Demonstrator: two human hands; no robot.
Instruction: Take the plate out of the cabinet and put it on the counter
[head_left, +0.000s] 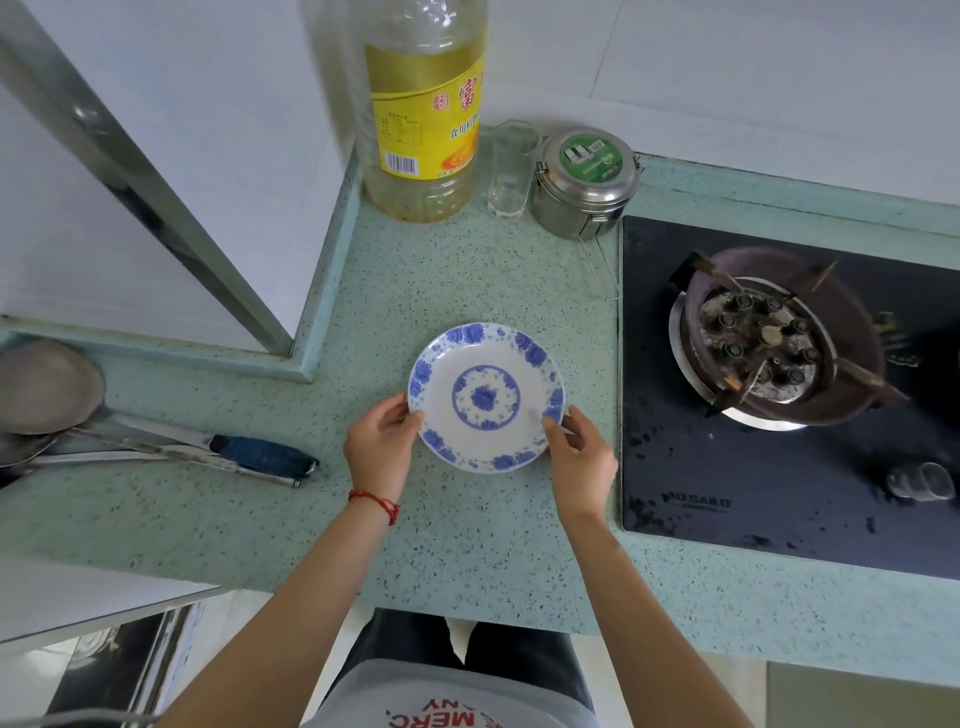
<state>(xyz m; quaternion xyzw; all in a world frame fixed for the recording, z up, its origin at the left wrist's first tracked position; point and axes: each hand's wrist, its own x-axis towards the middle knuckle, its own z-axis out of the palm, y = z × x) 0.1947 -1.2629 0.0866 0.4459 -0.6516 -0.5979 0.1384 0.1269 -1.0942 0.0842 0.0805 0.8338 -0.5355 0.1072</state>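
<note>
A white plate with blue flower patterns lies flat over the speckled green counter, in the middle of the view. My left hand grips its near left rim, thumb on top. My right hand grips its near right rim the same way. Whether the plate rests fully on the counter I cannot tell. An open cabinet door shows at the lower left, its inside mostly hidden.
A big oil bottle, a glass and a steel lidded tin stand at the back. A black gas stove fills the right. A ladle and blue-handled utensil lie on the left.
</note>
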